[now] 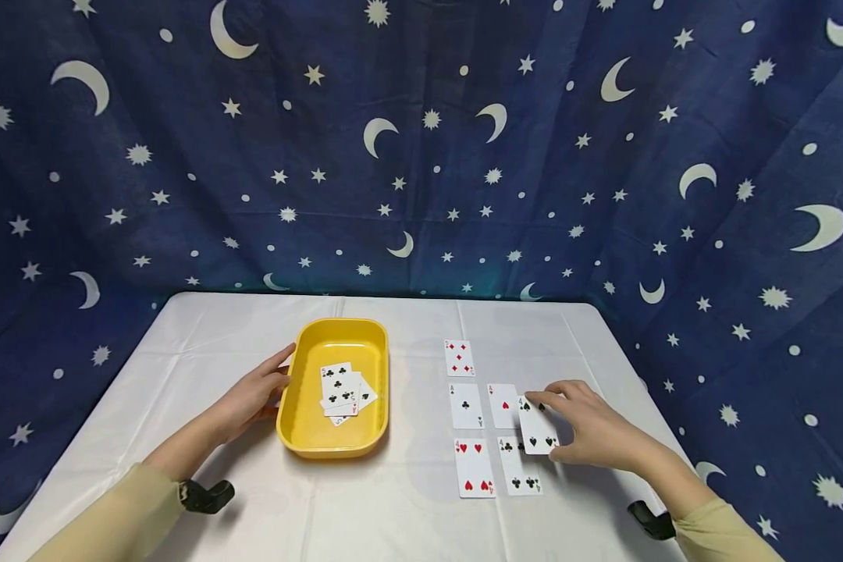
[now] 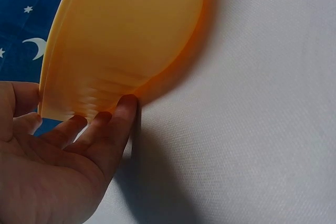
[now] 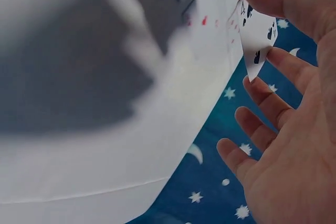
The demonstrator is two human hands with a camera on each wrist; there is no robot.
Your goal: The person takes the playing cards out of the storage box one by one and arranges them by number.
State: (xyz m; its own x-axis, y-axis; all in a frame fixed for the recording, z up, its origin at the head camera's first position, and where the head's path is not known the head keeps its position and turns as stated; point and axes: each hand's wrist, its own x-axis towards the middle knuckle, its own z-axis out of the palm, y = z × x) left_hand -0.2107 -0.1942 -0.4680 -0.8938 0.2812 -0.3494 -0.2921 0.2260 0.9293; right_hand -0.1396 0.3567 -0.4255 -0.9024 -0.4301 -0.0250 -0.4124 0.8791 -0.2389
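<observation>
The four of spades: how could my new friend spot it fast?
On the white table, find the yellow tray, then look right to the person's right hand. It pinches the four of spades, the only card held; the nearby ace of hearts lies flat.

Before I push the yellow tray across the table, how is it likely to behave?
The yellow tray will probably slide rather than tip, since it looks broad and low. It is likely light and fairly stiff, as it looks like thin moulded plastic. The loose cards inside may shift.
</observation>
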